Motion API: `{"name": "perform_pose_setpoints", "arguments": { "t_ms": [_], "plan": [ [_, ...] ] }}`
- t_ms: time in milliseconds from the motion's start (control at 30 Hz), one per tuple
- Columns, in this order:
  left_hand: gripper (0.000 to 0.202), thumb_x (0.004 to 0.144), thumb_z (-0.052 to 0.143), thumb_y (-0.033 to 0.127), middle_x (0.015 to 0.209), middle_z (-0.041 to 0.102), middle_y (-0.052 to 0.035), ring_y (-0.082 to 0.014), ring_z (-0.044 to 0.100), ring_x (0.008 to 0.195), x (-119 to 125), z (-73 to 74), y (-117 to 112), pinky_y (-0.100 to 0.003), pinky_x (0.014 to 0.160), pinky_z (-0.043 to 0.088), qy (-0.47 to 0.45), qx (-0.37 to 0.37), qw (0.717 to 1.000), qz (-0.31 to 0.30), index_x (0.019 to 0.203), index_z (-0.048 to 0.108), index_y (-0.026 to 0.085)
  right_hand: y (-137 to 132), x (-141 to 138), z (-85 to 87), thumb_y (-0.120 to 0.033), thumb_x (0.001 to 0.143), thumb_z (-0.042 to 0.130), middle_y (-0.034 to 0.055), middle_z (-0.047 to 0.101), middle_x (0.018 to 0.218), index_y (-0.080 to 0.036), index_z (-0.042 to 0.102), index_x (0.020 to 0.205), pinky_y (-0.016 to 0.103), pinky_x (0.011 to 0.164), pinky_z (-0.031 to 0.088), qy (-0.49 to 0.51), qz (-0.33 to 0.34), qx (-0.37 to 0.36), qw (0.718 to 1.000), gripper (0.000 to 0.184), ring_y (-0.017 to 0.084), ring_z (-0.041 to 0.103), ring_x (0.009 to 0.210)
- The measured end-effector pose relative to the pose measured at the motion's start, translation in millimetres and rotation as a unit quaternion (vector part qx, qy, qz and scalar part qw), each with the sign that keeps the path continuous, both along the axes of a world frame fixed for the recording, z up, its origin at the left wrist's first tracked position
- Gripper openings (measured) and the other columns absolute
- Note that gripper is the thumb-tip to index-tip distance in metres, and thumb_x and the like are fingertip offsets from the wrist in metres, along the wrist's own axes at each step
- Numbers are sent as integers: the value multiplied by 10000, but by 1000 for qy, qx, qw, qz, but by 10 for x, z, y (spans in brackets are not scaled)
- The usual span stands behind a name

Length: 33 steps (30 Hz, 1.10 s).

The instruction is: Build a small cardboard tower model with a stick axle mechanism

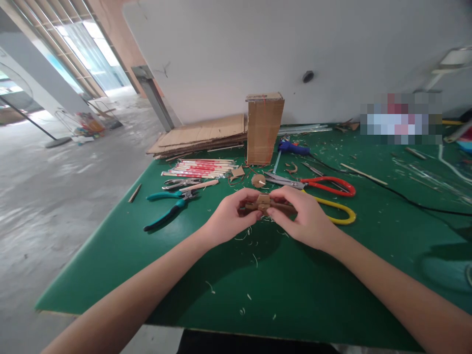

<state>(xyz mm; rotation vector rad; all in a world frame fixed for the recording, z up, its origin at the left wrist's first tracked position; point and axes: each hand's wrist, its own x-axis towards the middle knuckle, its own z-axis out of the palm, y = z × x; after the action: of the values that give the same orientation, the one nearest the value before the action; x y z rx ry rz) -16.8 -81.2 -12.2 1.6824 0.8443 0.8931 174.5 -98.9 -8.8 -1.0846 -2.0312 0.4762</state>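
Between both hands is a small brown cardboard piece, low over the table's middle. My left hand pinches its left side, thumb below and fingers above. From the right, my right hand grips it the same way; part of the piece is hidden by the fingers. Just beyond the fingertips lies a round cardboard disc with a white stick in it. Scissors with red and yellow handles lie beside my right hand. Teal-handled pliers rest left of my left hand.
A tall cardboard box stands at the back beside stacked cardboard sheets. Wrapped chopsticks lie in front of them. A blue glue gun trails a black cord rightward. Glue strands litter the green table.
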Motion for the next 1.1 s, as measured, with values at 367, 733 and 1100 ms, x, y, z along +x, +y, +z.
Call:
{"name": "perform_pose_setpoints", "arguments": {
  "t_ms": [367, 733, 1100],
  "plan": [
    [265, 817, 581, 217, 1081, 640, -101, -169, 629, 915, 8, 18, 17, -318, 770, 571, -34, -107, 993, -37, 1064, 590, 122, 17, -9, -13, -263, 819, 578, 14, 663, 885, -201, 614, 939, 285, 693, 470, -12, -6, -35, 999, 140, 144, 607, 781],
    [210, 788, 655, 256, 1003, 656, -61, -154, 637, 870, -5, 17, 18, -306, 733, 570, -117, -266, 956, -43, 974, 662, 158, 71, -12, -54, -340, 849, 540, 37, 680, 929, -207, 610, 932, 326, 755, 504, 77, 22, -207, 975, 172, 178, 645, 837],
    [176, 764, 679, 186, 920, 652, -33, -124, 637, 808, -18, -7, 32, -307, 754, 569, -150, -288, 945, -50, 934, 663, 141, 76, -7, -59, -309, 831, 554, 38, 674, 953, -205, 608, 955, 344, 786, 498, 80, 31, -207, 975, 170, 187, 639, 865]
  ]
}}
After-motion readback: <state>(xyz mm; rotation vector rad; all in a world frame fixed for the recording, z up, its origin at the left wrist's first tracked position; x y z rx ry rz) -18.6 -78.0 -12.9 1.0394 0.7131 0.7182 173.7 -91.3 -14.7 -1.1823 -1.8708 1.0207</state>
